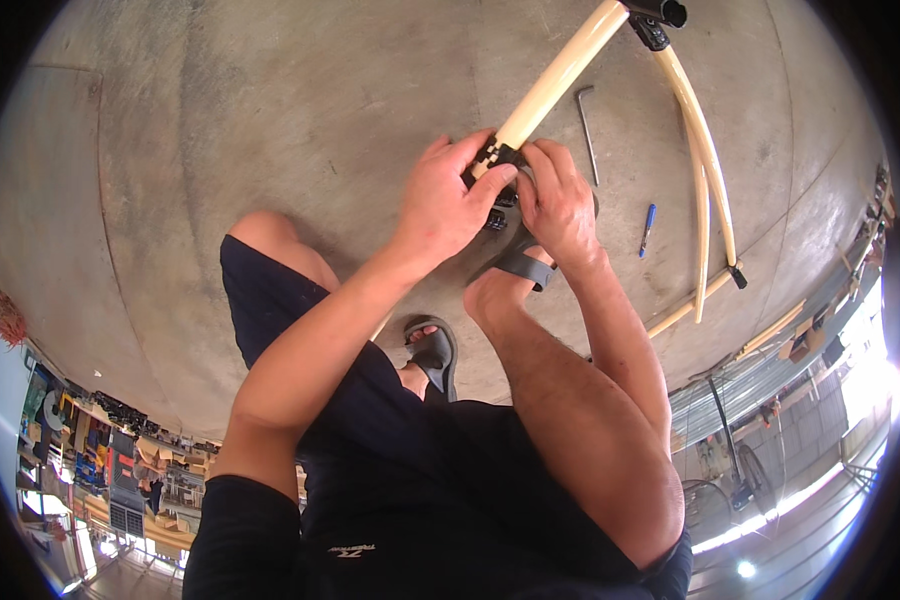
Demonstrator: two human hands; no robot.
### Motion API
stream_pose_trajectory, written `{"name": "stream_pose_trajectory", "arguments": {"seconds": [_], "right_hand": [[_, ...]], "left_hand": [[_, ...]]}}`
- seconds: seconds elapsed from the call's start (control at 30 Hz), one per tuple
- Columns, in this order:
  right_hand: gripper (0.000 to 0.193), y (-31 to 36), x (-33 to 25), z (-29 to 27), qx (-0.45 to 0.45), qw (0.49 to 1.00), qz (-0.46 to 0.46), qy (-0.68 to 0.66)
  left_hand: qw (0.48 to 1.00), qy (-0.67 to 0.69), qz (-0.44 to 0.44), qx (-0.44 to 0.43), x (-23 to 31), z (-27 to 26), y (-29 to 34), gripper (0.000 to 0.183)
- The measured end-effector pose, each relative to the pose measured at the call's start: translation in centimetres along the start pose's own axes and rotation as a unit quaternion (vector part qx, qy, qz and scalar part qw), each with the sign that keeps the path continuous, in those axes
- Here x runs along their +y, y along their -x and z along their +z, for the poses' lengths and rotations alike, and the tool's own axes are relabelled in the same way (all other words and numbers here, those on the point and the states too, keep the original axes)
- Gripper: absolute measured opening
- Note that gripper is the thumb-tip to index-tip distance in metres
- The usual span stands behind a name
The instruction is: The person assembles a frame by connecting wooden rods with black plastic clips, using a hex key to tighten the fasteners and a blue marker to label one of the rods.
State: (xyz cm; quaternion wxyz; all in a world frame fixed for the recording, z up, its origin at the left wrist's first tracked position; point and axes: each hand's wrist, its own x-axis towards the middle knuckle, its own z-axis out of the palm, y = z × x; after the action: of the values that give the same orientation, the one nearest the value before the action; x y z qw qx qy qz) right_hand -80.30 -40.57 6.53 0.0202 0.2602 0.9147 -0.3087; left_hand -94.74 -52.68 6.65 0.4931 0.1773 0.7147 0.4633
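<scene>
A thick cream pipe (562, 78) slants up and away from between my hands, with a black joint (496, 160) clamped round its near end. My left hand (440, 205) is closed on this joint, thumb on top and fingers along its left side. From the other side my right hand (562, 205) curls its fingers against the joint; whatever its fingertips pinch is hidden. Below the hands, more black joint pieces (496, 218) show near my right foot. Another black joint (650, 30) sits at the pipe's far end, with further cream pipes (708, 150) running from it.
An L-shaped hex key (589, 135) lies on the concrete floor (270, 110) right of the pipe. A blue pen (649, 230) lies nearer. Cream pipes form a frame at the right, with a small black end fitting (737, 275). Stocked shelves (120, 470) stand at the lower left.
</scene>
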Motion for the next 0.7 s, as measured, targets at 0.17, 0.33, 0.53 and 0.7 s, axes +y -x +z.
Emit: {"name": "stream_pose_trajectory", "arguments": {"seconds": [0.17,0.33,0.53,0.7], "right_hand": [[0.04,0.3,0.2,0.3,0.023,0.999,-0.013,-0.02],[0.042,-0.7,0.2,-0.5,-0.012,0.999,-0.006,-0.042],[0.051,0.4,-0.2,0.6,0.004,1.0,0.0,-0.001],[0.047,1.0,-1.1,0.3,0.043,0.999,0.009,-0.006]], "left_hand": [[1.0,-0.021,-0.008,0.002,-0.5,0.3,-0.2,0.038],[0.998,0.053,-0.023,-0.011,-1.6,0.1,-0.3,0.036],[0.999,0.029,0.0,-0.019,-1.1,-0.1,-0.5,0.036],[1.0,-0.011,0.007,-0.005,-0.2,-0.1,-0.1,0.037]]}}
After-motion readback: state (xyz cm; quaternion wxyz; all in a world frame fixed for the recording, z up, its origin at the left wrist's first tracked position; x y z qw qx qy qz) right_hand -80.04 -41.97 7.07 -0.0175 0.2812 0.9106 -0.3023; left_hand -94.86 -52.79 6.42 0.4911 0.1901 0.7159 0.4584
